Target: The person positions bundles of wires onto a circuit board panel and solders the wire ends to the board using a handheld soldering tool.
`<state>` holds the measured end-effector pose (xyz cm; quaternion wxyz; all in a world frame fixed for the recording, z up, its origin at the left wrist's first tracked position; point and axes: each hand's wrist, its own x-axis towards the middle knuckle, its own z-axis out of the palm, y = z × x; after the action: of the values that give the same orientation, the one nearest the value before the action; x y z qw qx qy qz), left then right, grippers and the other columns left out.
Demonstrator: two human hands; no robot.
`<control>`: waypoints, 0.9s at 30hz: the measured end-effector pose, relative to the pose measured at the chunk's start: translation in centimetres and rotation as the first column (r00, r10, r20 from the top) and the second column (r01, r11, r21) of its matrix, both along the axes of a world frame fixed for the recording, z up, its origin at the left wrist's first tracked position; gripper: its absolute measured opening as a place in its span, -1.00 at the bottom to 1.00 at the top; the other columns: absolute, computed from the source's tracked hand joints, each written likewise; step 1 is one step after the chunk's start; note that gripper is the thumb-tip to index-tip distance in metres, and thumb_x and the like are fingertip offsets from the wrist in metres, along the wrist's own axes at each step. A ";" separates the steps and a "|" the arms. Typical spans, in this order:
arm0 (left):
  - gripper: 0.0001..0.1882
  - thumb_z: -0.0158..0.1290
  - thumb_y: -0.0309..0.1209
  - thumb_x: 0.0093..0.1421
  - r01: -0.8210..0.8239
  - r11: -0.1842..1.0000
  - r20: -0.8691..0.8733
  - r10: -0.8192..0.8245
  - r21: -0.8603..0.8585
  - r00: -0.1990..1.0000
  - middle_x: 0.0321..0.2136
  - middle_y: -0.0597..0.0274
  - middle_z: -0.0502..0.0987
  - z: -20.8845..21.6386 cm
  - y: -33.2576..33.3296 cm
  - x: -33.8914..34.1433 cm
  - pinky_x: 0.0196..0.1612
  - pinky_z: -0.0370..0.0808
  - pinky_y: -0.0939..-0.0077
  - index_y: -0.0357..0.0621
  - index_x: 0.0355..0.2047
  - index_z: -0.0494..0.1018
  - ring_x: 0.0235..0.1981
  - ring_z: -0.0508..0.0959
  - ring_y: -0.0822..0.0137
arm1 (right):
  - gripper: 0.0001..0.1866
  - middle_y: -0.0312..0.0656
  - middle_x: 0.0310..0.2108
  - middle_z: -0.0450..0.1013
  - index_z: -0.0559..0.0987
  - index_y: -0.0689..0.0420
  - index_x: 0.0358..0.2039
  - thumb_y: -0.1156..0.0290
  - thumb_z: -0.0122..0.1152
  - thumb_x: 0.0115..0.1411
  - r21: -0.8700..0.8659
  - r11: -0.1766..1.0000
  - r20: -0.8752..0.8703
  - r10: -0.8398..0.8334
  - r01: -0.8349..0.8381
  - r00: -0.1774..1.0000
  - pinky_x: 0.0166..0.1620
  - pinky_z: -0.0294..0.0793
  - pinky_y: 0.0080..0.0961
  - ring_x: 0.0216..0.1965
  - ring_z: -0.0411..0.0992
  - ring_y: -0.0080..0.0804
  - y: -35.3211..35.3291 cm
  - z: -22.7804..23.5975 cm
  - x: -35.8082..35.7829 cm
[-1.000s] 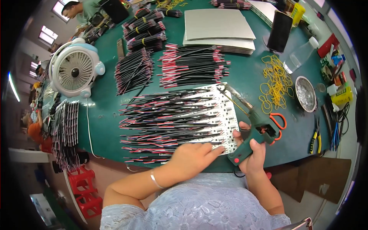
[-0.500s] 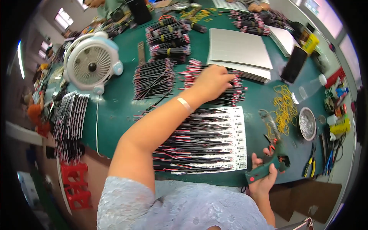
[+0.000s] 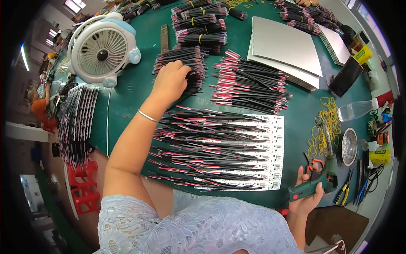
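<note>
My left hand [image 3: 171,81] is over the left pile of short black wires [image 3: 186,57], fingers bent down and closed among them; the fingertips are partly hidden. In my right hand [image 3: 306,199] is a green pistol-shaped soldering gun [image 3: 311,186] with a red button, its metal front pointing away from me. Before me lies a white circuit board panel [image 3: 275,161] with rows of black wires [image 3: 203,146] spread across it, their red and white ends toward the left. Beyond the panel sits another pile of black wires [image 3: 249,84] with red and white ends.
A white fan [image 3: 102,55] stands at the left. Tied wire bundles [image 3: 201,25] and silver-grey sheets [image 3: 287,46] lie farther back. On the right are yellow solder wire [image 3: 325,127], a metal dish [image 3: 349,146], a plastic bottle [image 3: 357,110] and yellow-handled pliers [image 3: 344,190].
My left hand has moved left from the right wire pile to the left one. The right hand still holds the soldering gun. The view has shifted slightly.
</note>
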<state>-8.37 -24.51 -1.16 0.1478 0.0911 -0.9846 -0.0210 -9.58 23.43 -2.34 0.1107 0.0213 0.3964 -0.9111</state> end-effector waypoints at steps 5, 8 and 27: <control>-0.81 0.12 -0.51 0.09 0.079 0.996 -0.244 -0.066 0.045 0.968 -0.39 0.11 0.47 0.1 -0.1 0.0 -0.17 0.46 0.21 -0.14 -0.25 0.52 -0.26 0.51 0.05 | -0.47 -0.08 0.21 0.29 0.17 0.20 0.25 0.27 -0.13 0.33 0.012 1.000 -0.032 0.000 0.001 0.999 0.32 0.23 -0.10 -0.24 0.50 -0.37 0.4 0.2 0.9; -0.82 0.08 -0.43 0.17 0.032 0.996 -0.159 -0.044 -0.079 0.986 -0.38 0.13 0.50 0.5 0.7 0.5 -0.19 0.47 0.17 -0.12 -0.21 0.51 -0.28 0.54 0.05 | -0.47 -0.09 0.23 0.27 0.17 0.21 0.25 0.26 -0.13 0.33 0.035 0.999 -0.041 0.017 -0.015 0.999 0.30 0.28 -0.12 -0.23 0.51 -0.38 0.6 0.2 1.4; -0.78 -0.10 -0.43 0.40 0.233 0.624 -0.473 0.249 0.746 0.845 -0.36 0.30 0.45 -1.2 -1.8 4.8 -0.16 0.41 0.59 -0.26 -0.01 0.32 -0.32 0.45 0.50 | -0.38 0.07 0.20 0.26 0.11 0.20 0.28 0.24 -0.03 0.27 -0.028 0.998 -0.033 -0.056 0.055 0.998 0.20 0.35 0.02 -0.19 0.57 -0.23 2.2 0.9 2.8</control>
<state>-3.58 -26.27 -2.38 0.3611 0.1410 -0.7933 -0.4694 -6.76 25.59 -1.45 0.0791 0.0156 0.3850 -0.9194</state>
